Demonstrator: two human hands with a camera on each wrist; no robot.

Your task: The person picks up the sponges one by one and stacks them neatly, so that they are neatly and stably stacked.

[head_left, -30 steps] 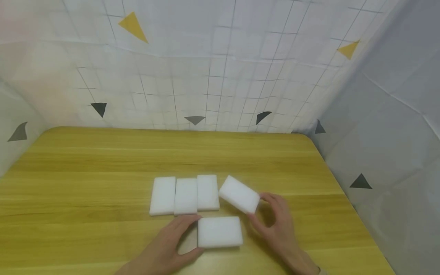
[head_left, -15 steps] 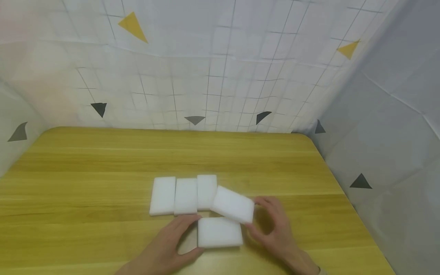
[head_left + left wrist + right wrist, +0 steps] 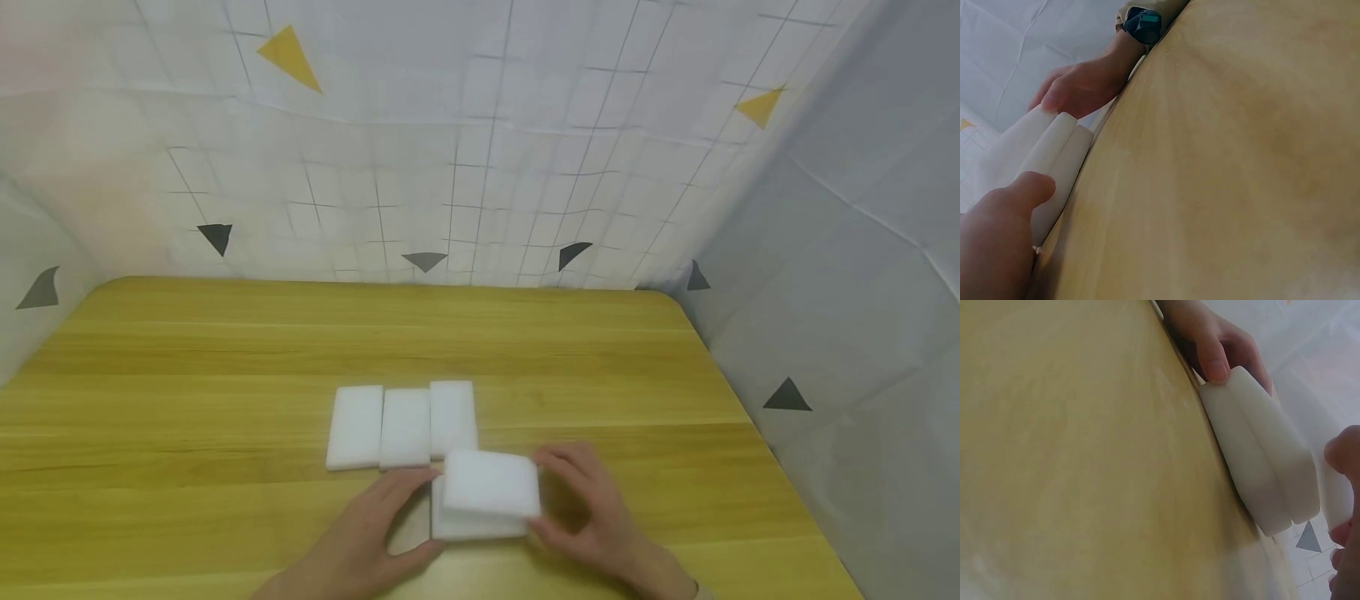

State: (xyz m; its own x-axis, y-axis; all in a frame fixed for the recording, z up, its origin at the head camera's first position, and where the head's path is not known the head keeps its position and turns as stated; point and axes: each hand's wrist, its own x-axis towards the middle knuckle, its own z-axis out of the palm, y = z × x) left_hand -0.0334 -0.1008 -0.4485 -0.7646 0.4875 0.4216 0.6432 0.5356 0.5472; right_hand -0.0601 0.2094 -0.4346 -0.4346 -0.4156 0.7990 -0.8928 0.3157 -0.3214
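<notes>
My right hand [image 3: 592, 508] pinches a white sponge block [image 3: 491, 483] by its right end, between thumb and fingers. That block is tilted over a pile of two white sponges [image 3: 1257, 450], whose top it largely covers in the head view; the right wrist view shows a gap between them. The thumb and fingers of my left hand [image 3: 375, 525] grip the left end of the pile, which lies flat on the table. In the left wrist view the held sponge [image 3: 1013, 144] slants above the pile [image 3: 1063, 165].
Three more white sponges [image 3: 406, 429] lie side by side just beyond the pile, to the left. The wooden table [image 3: 225, 350] ends at a white gridded sheet [image 3: 450, 167] behind and a grey sheet [image 3: 862, 333] on the right.
My right hand has brought its sponge left and toward me, turning it from a slant to line up over the pile. My left hand has stayed in place.
</notes>
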